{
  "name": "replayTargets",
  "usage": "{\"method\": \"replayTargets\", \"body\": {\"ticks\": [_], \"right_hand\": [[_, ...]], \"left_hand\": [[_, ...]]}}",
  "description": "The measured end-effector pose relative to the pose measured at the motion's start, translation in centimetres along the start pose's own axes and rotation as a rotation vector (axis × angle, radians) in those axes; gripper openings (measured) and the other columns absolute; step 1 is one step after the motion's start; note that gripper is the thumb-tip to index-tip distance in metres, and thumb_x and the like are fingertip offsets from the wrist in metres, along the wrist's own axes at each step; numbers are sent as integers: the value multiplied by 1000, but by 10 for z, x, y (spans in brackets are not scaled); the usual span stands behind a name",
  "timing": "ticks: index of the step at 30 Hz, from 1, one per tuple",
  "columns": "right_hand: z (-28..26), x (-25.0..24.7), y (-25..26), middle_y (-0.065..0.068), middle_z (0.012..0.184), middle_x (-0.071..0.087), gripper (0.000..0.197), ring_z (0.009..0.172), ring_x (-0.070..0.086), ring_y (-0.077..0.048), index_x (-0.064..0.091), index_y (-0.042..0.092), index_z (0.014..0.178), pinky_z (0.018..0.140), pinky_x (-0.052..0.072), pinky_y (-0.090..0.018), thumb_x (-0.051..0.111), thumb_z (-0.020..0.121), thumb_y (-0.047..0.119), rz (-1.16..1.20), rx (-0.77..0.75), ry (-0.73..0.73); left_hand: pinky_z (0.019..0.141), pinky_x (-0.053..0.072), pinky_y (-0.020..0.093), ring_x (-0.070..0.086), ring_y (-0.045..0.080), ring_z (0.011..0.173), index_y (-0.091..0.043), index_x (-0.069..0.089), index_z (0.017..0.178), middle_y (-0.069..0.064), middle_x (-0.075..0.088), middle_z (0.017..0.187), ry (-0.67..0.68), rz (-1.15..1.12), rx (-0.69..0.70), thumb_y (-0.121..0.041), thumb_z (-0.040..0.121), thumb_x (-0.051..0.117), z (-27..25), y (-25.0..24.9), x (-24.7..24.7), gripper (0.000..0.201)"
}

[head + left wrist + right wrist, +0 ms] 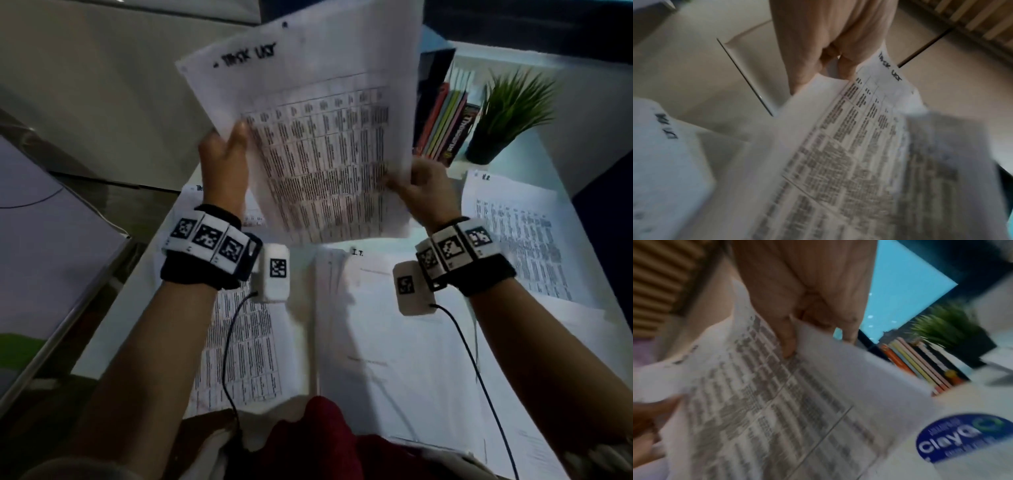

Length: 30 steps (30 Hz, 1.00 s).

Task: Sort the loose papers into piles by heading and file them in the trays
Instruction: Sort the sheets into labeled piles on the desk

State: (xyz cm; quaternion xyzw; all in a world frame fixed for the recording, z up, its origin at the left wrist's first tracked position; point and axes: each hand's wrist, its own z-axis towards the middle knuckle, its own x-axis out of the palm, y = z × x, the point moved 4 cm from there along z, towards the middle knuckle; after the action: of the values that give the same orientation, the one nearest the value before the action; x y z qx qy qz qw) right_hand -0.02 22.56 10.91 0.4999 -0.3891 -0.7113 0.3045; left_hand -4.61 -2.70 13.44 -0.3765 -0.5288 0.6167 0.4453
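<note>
Both hands hold up a sheaf of printed sheets (322, 130) above the desk; the front sheet bears a table and a handwritten heading that looks like "TASK LIST". My left hand (224, 154) pinches its left edge, thumb on the front, and the left wrist view shows the same pinch (830, 68) on the sheet (859, 146). My right hand (419, 186) grips the right edge, thumb on the printed face (789, 344). On the desk lie three piles: a table pile on the left (246, 349), a middle pile (394, 359) and a right pile (517, 236).
Upright books (443, 123) and a potted plant (503, 113) stand at the back right of the white desk (561, 144). A grey surface (44, 246) lies to the left beyond the desk edge. No trays are visible.
</note>
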Motion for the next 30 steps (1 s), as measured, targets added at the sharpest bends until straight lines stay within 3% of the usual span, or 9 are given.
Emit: {"method": "replayTargets", "body": {"ticks": [3, 6, 9, 12, 15, 17, 23, 26, 30], "right_hand": [[6, 8, 8, -12, 65, 57, 17, 63, 54, -21, 64, 1, 74, 56, 39, -31, 55, 77, 15, -169, -145, -125], [11, 13, 19, 5, 56, 44, 21, 55, 43, -8, 52, 13, 60, 52, 31, -21, 53, 81, 8, -112, -190, -178], [17, 17, 24, -7, 57, 43, 24, 53, 36, -9, 48, -2, 60, 48, 27, -18, 53, 82, 8, -115, -208, -232], [21, 20, 31, -4, 57, 47, 22, 54, 40, -9, 55, -3, 64, 49, 28, -17, 52, 84, 6, -123, -237, -242], [18, 24, 41, 5, 67, 53, 20, 59, 44, 9, 65, 2, 80, 53, 34, -3, 46, 88, 3, -141, -304, -237], [19, 31, 43, 5, 72, 55, 19, 61, 45, 12, 65, 0, 88, 56, 36, -1, 46, 89, 2, -142, -307, -249], [30, 58, 39, 11, 64, 41, 28, 58, 41, 1, 40, 23, 68, 56, 34, -17, 41, 84, 1, 48, -155, -318], [36, 75, 26, 1, 70, 49, 12, 66, 49, -11, 50, 6, 78, 61, 41, -23, 40, 83, 4, 91, -33, -274], [30, 105, -2, -11, 81, 50, 18, 75, 46, -17, 55, -11, 89, 64, 34, -24, 43, 86, 2, 134, 127, -188]], "left_hand": [[83, 45, 31, 57, 27, 108, 9, 49, 120, 25, 53, 127, 153, 268, -109, -18, 92, 54, 18, 35, -15, 38], [91, 41, 30, 49, 27, 120, -1, 40, 133, 17, 47, 136, 501, 699, -232, -26, 82, 68, 28, 89, -34, 63], [108, 32, 41, 34, 33, 133, 1, 20, 143, 19, 29, 147, 781, 1247, -248, -49, 61, 78, 30, 136, -57, 112], [112, 23, 50, 22, 32, 139, -3, 6, 146, 17, 16, 152, 950, 1524, -180, -63, 57, 75, 29, 168, -76, 128], [115, 9, 50, 9, 27, 144, -7, -3, 147, 11, 2, 156, 990, 1651, -142, -62, 62, 73, 26, 181, -83, 127], [115, 11, 50, 14, 28, 142, -6, 5, 146, 12, 9, 153, 989, 1676, -100, -62, 61, 73, 28, 182, -80, 122], [109, 23, 49, 39, 28, 130, -11, 38, 138, 11, 39, 141, 1013, 1575, -150, -40, 78, 69, 28, 163, -72, 73], [103, 37, 41, 47, 30, 122, -7, 46, 133, 14, 47, 137, 1103, 1431, -232, -18, 85, 65, 26, 137, -73, 53], [100, 41, 39, 48, 28, 120, -10, 45, 132, 11, 48, 135, 1095, 1414, -219, -23, 85, 65, 26, 99, -90, 53]]}}
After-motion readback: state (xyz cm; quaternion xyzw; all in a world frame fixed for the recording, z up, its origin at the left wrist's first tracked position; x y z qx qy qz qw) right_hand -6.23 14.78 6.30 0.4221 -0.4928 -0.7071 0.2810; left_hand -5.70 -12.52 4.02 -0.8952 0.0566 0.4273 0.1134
